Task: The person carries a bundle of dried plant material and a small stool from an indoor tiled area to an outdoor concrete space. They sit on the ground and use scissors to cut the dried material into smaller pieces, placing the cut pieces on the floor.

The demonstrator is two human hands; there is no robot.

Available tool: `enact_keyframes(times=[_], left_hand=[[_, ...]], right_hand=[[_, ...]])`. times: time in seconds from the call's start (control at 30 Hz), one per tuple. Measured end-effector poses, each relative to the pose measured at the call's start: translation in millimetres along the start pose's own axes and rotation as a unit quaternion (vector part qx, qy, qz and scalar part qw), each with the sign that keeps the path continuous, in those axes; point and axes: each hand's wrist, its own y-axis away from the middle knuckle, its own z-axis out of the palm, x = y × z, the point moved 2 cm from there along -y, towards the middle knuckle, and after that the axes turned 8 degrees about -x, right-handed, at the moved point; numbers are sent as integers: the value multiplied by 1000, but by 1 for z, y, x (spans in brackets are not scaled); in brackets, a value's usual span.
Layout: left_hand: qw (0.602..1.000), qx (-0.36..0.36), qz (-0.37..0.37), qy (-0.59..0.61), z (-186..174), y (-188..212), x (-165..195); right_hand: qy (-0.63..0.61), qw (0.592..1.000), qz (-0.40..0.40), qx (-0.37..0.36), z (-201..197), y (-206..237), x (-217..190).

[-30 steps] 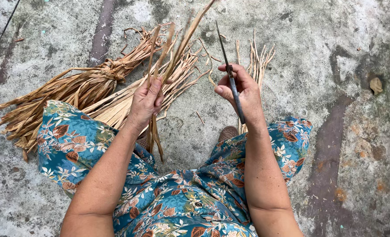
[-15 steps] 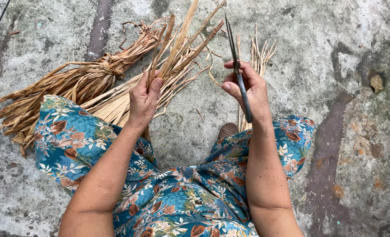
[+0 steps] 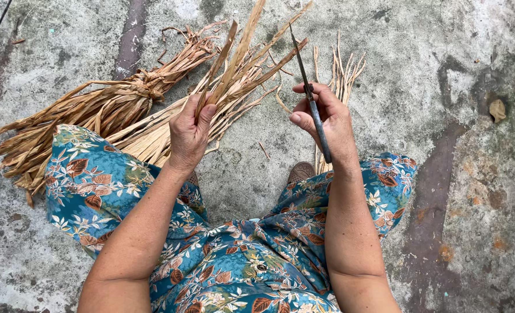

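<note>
My left hand grips a bunch of long dried tan leaf strips that fan up and away from it. My right hand holds a thin dark knife, blade pointing up and away, its tip close to the right edge of the strips. Both hands hover above my knees, which are covered by a blue floral cloth. A tied bundle of dried leaves lies on the ground to the left, behind my left knee.
The ground is stained grey concrete. A small pile of thin cut strips lies behind my right hand. A foot in a brown shoe shows between my knees. A small brown scrap lies at the far right.
Both hands have risen a little. The knife has swung from leaning left to pointing up near the strips, which the left hand has lifted and spread.
</note>
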Motion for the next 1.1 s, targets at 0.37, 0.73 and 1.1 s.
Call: enact_keyframes(times=[0.37, 0.73, 1.1], left_hand=[[1000, -16, 22, 14, 1, 1, 2], [996, -12, 71, -43, 3, 6, -2], [983, 23, 45, 178, 5, -2, 21]], right_hand=[[-13, 998, -13, 65, -10, -6, 13], [-21, 997, -18, 78, -8, -3, 16], [-194, 979, -19, 54, 32, -9, 10]])
